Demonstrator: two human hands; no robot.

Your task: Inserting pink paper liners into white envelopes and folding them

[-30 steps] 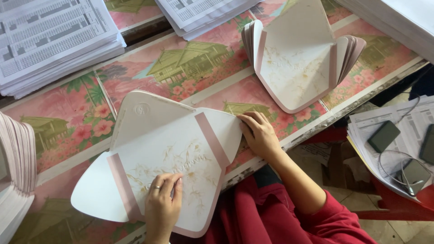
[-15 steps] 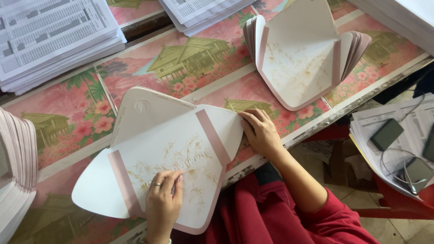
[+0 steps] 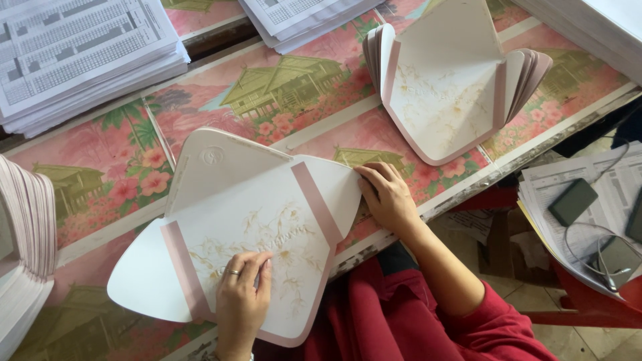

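A large unfolded white envelope blank (image 3: pixel 267 220) with pink fold strips and a faint gold floral print lies open on the table in front of me. My left hand (image 3: pixel 242 297), wearing a ring, rests flat on its lower middle panel. My right hand (image 3: pixel 388 197) has its fingertips curled on the tip of the envelope's right flap (image 3: pixel 334 187), which lifts slightly off the table. A stack of the same envelope blanks (image 3: pixel 448 87) sits at the far right, flaps fanned upward.
The table wears a floral cloth with house pictures (image 3: pixel 281 87). Stacks of printed sheets (image 3: pixel 80 60) lie at the back left, more (image 3: pixel 301 17) at the back centre. Pink-edged paper stack (image 3: pixel 27 227) at left. Phones and cables on papers (image 3: pixel 588 214) lie beyond the table's right edge.
Both hands stay where they were on the envelope blank. Only the view has shifted slightly.
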